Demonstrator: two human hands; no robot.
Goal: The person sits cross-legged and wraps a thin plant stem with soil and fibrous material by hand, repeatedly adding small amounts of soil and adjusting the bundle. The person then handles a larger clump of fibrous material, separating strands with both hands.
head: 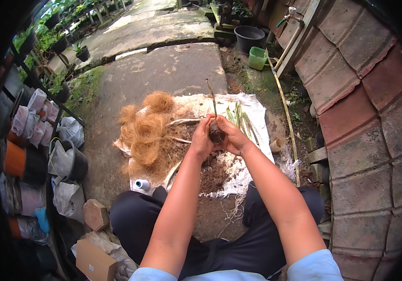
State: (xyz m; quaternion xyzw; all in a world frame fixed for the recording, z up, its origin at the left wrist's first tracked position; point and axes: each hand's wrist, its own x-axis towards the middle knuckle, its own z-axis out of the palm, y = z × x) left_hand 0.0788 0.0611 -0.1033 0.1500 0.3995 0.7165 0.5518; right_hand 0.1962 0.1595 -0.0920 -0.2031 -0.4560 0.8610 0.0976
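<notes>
Between my two hands I hold a dark clump of soil [217,135], from which a thin upright plant stem [213,97] rises. My left hand [202,138] presses the clump from the left, and my right hand [234,136] cups it from the right. Below them a white woven sack [187,100] is spread on the ground, with loose dark soil [213,179] on it. Light brown fibre bundles [146,128] are heaped on its left side. Several long green leaves [246,123] lie beyond my right hand. A thread spool [142,184] rests at the near left corner.
Stacked pots with plastic bags [35,119] line the left, above a cardboard box [95,260]. A black basin [249,37], a green container [257,58] and a water tap [292,12] stand at the far right. Roof tiles [359,189] slope along the right, beside a bamboo pole [285,105].
</notes>
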